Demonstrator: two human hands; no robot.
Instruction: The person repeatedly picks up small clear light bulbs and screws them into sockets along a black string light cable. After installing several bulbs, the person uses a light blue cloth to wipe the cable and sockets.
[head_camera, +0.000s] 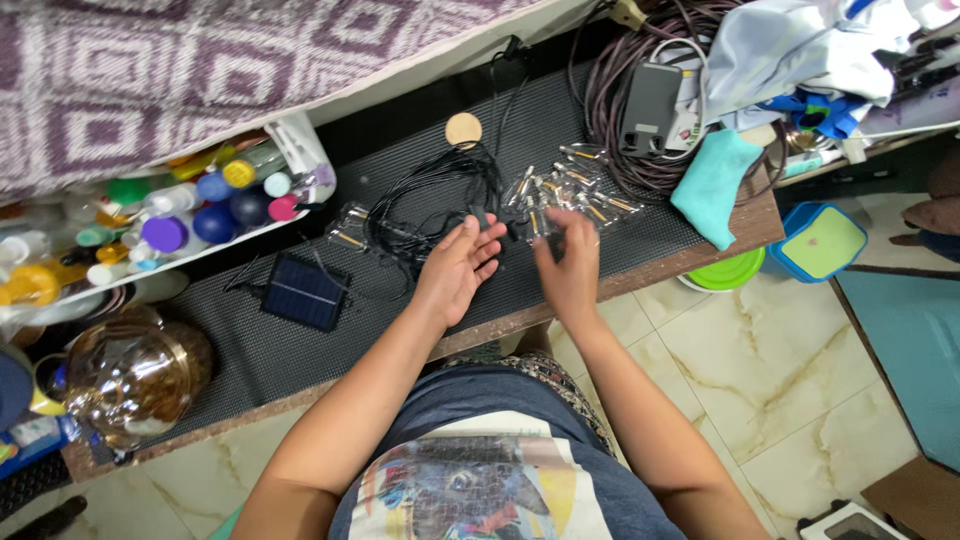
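Note:
A tangle of black wire (430, 195) with several small clear bulbs (570, 190) lies on a dark ribbed mat (250, 350) that covers a wooden table. My left hand (458, 268) rests palm up at the wire's near edge, fingers apart, fingertips touching the black strands. My right hand (570, 262) is just to its right, back of the hand up, fingers curled over a few bulbs; what they pinch is hidden. A small dark solar panel (303, 292) lies to the left of my left hand, with a thin wire running from it.
A white tray (300, 140) of coloured bottles and caps stands at the left. A brown glass lantern (135, 375) sits at the near left corner. Coiled brown cable (610, 110), a black adapter (650, 105), a teal cloth (715, 185) and blue and green containers (820, 242) crowd the right.

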